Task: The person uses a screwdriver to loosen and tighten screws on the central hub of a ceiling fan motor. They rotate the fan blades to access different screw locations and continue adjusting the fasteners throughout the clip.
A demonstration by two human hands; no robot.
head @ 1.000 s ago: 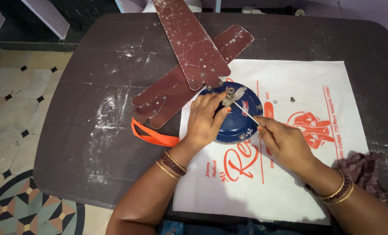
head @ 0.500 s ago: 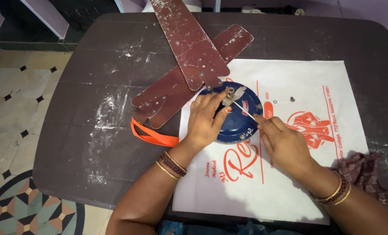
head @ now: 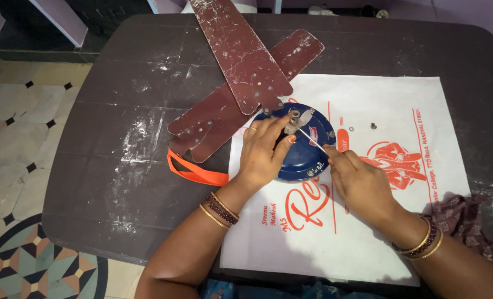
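- Two hands working at blue fan motor housing [head: 307, 158], sitting on white printed bag [head: 379, 221] on dark table [head: 119, 99].
- Left hand [head: 263, 152] lying curled over housing, fingertips touching central shaft [head: 294, 119].
- Right hand [head: 360, 182] pinching thin metal tool [head: 313, 140], tip at shaft.
- Maroon blades [head: 241, 61] fanning up-left.

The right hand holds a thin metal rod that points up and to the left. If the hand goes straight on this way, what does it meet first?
Probably the metal shaft at the centre of the blue fan motor, which the rod in the right hand already reaches.

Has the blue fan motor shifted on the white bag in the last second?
No. The motor sits at the same spot on the bag.
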